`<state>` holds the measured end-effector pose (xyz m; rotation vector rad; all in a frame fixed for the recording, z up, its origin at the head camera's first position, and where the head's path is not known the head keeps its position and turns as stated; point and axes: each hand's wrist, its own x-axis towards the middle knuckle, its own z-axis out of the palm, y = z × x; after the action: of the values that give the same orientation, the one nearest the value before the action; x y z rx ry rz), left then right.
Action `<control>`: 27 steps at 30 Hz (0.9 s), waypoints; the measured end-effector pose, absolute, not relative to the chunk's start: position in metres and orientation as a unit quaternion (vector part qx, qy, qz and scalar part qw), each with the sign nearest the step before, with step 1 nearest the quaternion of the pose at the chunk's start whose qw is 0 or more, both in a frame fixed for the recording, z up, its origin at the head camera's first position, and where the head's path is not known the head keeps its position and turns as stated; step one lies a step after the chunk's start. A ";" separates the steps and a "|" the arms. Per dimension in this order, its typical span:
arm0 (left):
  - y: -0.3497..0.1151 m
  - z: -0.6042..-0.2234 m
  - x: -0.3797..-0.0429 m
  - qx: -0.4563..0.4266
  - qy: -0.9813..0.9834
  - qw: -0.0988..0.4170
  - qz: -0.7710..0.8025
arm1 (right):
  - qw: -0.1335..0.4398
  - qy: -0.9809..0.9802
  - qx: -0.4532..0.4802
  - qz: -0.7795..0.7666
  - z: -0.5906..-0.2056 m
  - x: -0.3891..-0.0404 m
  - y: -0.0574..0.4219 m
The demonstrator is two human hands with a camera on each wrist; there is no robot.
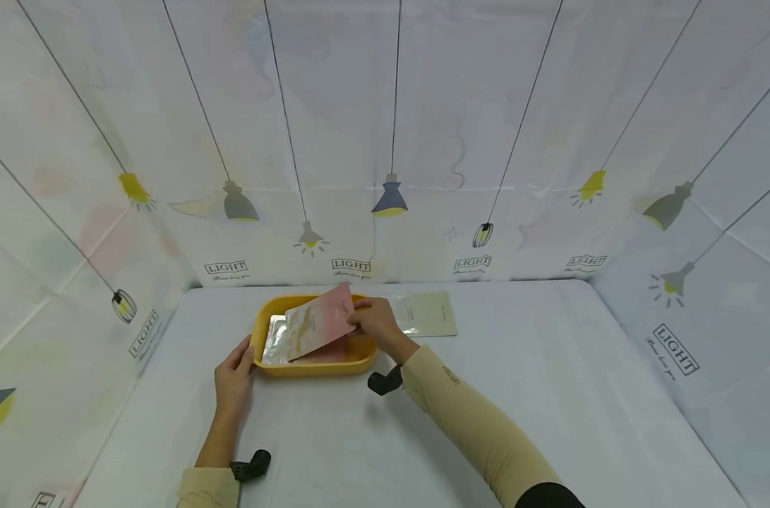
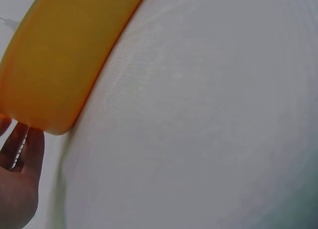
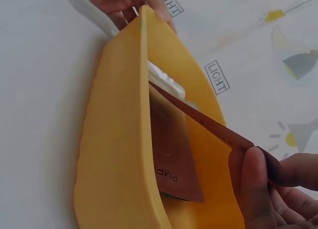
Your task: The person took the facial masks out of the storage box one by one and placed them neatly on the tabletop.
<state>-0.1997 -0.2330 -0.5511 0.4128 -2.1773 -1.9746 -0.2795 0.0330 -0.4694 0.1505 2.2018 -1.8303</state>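
Apparently to steady it, the left hand (image 1: 233, 381) grips the left end of the yellow tray (image 1: 334, 368), thumb and fingers at its rim. The right hand (image 1: 380, 323) pinches a pink packet (image 1: 321, 321) by its right end, so that end rises above the tray while the other slopes down inside; an end grip probably leaves the printed face uncovered. Beneath lie a second pink packet (image 1: 327, 353) and a silvery packet (image 1: 274, 342). A pale green packet (image 1: 432, 314) lies flat on the table (image 1: 518, 395), beyond the right hand.
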 end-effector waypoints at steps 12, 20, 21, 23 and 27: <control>-0.233 -0.551 -0.203 0.132 -0.723 0.089 -0.672 | 0.132 0.738 0.046 -0.660 -0.465 -0.287 0.050; -0.236 -0.553 -0.201 0.138 -0.722 0.098 -0.671 | 0.136 0.733 0.044 -0.665 -0.462 -0.294 0.066; -0.236 -0.553 -0.201 0.138 -0.721 0.098 -0.672 | 0.135 0.732 0.039 -0.667 -0.462 -0.295 0.069; -0.236 -0.553 -0.201 0.138 -0.720 0.097 -0.673 | 0.134 0.730 0.032 -0.669 -0.463 -0.297 0.077; -0.235 -0.551 -0.201 0.140 -0.718 0.092 -0.675 | 0.132 0.730 0.027 -0.670 -0.463 -0.300 0.097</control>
<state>-0.2007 -0.2347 -0.5515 0.4168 -2.1333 -2.0062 -0.2996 0.0966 -0.4634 0.0781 2.1182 -1.9450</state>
